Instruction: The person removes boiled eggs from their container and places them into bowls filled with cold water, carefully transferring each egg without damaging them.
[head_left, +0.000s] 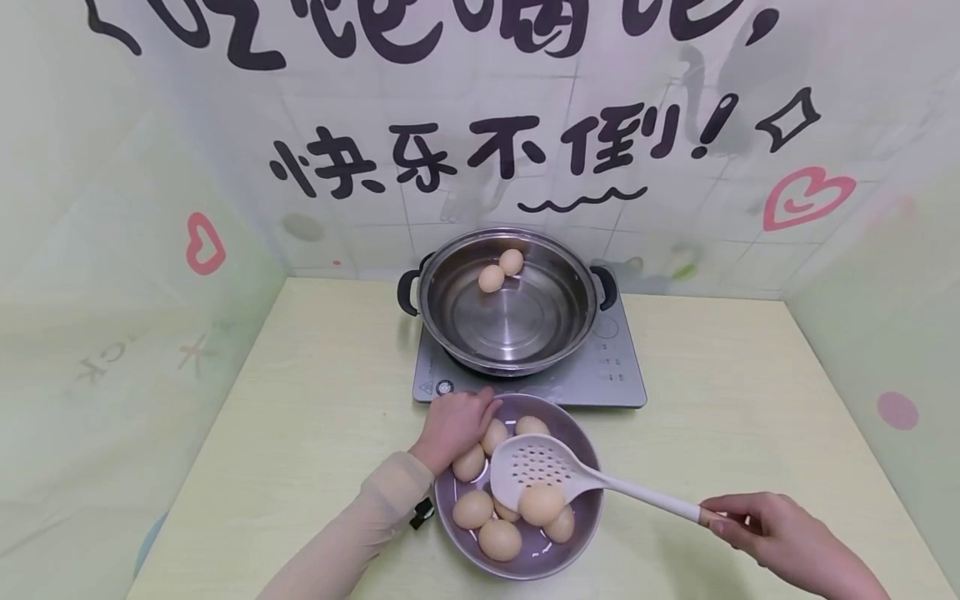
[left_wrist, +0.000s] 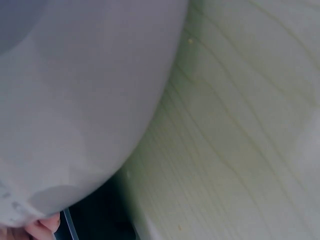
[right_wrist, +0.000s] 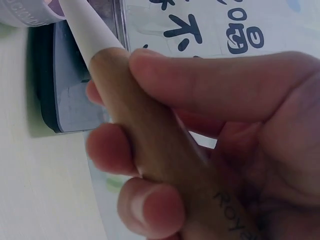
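My right hand grips the wooden handle of a white slotted spoon, fingers and thumb curled round it. The spoon's perforated head is over a grey-purple bowl, with one egg at its near edge. Several other eggs lie in the bowl, some partly hidden beneath the spoon. At the bowl's upper left rim, my left hand holds the edge. Its fingertips show by the bowl's outer wall in the left wrist view.
Behind the bowl, a steel pot with two black handles stands on a flat induction cooker. Two eggs are at the pot's far side. A black plug-like piece lies left of the bowl. Printed sheeting encloses the table.
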